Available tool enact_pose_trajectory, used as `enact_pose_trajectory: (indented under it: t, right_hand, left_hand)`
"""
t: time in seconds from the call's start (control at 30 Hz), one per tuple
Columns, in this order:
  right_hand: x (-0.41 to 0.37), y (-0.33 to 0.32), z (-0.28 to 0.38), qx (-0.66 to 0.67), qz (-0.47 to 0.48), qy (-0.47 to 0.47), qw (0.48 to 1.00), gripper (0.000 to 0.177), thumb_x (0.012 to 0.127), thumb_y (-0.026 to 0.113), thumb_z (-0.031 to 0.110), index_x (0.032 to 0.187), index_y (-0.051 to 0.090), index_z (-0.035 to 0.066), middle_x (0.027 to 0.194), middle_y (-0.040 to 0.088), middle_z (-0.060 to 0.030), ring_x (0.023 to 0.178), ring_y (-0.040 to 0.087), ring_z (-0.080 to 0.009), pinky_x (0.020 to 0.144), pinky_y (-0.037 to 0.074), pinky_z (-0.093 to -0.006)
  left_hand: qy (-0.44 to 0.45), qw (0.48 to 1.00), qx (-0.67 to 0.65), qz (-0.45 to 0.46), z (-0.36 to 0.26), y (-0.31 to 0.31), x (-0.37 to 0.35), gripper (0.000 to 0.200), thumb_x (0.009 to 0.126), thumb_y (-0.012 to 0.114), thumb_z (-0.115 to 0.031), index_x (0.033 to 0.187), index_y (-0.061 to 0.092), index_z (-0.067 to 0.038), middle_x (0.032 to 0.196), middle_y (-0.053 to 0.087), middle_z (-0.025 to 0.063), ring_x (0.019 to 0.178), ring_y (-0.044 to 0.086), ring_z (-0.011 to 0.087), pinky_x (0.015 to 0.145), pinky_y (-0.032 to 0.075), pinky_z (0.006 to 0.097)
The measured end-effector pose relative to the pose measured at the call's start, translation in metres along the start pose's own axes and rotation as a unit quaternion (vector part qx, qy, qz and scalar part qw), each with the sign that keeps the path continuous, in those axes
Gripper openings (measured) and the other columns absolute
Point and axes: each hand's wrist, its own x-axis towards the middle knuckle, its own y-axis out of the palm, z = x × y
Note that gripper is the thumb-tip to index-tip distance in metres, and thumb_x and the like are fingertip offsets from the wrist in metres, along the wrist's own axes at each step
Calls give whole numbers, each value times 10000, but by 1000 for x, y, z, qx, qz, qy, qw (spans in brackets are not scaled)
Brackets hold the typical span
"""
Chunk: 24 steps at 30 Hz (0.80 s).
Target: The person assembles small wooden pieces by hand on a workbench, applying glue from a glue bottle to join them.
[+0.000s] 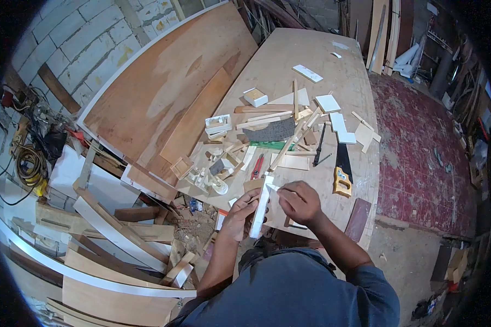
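Observation:
A narrow white piece (261, 211) is held upright in front of my body, over the table's near edge. My left hand (242, 213) is closed round its left side. At its upper end my right hand (299, 201) is pinched, with a small pale tip showing between the fingers and the piece; what it is I cannot make out. Just beyond the hands lie a red cutter (257, 167) and a pale wooden stick (287, 146).
The wooden table (311, 48) carries scattered wood strips, a grey abrasive sheet (269, 131), small white boxes (255, 97) and a yellow-handled saw (342, 182). A large plywood panel (163, 82) leans at the left. Offcuts (120, 229) lie at the lower left.

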Motion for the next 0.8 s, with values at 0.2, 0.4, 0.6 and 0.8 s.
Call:
enact_pose_trajectory:
  t: [0.2,0.4,0.6,0.8]
  right_hand:
    - [-11,-4,16,72,62,-68,993,254,694,718,-10,934,641,17,889,647,-129,755,659,-274,638,555,-376]
    - [-4,-12,-2,-1,2,-14,1000,235,713,706,36,935,651,-16,883,647,-162,779,662,-307,651,560,-399]
    - [-14,-5,14,80,77,-93,990,193,745,688,36,935,657,14,888,662,-118,745,658,-273,606,543,-370]
    - [2,-17,7,48,21,-84,995,209,688,713,23,888,654,21,852,670,-103,685,658,-253,570,536,-348]
  left_hand:
    - [19,999,-15,-33,2,3,-1,414,944,569,-151,1329,481,-29,1025,663,83,767,663,138,640,556,252]
    - [14,1000,-2,13,6,-1,-2,423,936,582,-173,1323,491,-28,1060,650,97,853,656,167,691,569,313]
    - [31,999,-6,20,2,5,-2,385,942,562,-133,1306,504,-22,1033,667,89,843,660,133,712,551,260]
    - [16,1000,0,17,4,1,-3,393,931,584,-137,1299,513,-18,1021,665,82,863,652,133,712,552,270]
